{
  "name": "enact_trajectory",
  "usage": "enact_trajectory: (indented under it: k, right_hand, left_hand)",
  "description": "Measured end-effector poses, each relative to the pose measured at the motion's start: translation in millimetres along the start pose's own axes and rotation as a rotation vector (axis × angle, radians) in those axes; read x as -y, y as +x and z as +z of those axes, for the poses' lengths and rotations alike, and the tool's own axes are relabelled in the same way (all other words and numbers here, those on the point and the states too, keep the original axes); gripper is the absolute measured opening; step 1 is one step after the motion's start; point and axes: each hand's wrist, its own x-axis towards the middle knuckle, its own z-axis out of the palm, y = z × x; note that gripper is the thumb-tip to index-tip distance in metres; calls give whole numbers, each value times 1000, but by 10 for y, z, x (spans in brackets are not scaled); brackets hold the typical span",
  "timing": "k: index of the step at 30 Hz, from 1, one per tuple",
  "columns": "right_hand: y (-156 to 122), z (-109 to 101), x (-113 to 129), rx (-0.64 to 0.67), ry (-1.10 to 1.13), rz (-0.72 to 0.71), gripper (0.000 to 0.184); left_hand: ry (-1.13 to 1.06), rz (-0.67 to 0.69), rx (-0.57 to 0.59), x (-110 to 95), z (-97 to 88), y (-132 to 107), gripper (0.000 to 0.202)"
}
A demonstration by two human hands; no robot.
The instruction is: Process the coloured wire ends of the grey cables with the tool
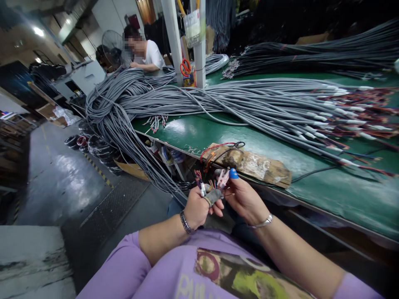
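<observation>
My left hand (197,207) is closed around the end of a grey cable (174,189), whose coloured wire ends (199,178) fan out above my fist; a grey cot covers one finger. My right hand (243,197), with a blue cot on the thumb tip, pinches a small pink part (223,177) against those wire ends. Both hands are just in front of the green table's (218,133) near edge, beside a taped cardboard pad (258,164) with red and black leads on it.
A large heap of grey cables (218,97) with white sleeves and coloured ends covers the table and spills off its left end toward the floor. A white post (199,45) with orange scissors stands at the back. A person in white works far back by a fan.
</observation>
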Motion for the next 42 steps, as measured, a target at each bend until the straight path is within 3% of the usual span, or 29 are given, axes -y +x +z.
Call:
enact_trajectory:
  k: [4,12,17,20,26,32,42]
  right_hand:
    - [8,10,-12,-47,178,33,50]
    - [-57,-38,24,34,113,113,54]
    - [-74,-3,91,17,137,91,34]
    - [-96,-15,88,34,156,93,34]
    - [-215,-105,35,128,-5,194,42]
    - [-260,-91,98,216,-326,117,40]
    - [-297,-125,94,277,-358,94,42]
  left_hand:
    - [11,-12,-3,-2,6,-11,41]
    - [4,15,31,41,-53,-109,45]
    - [-16,71,11,87,-93,-124,41]
    - [-10,95,-10,97,-105,-102,40]
    - [92,96,12,104,-149,-99,38]
    - [195,74,82,67,-154,-143,39]
    - [201,69,87,107,-204,-135,43]
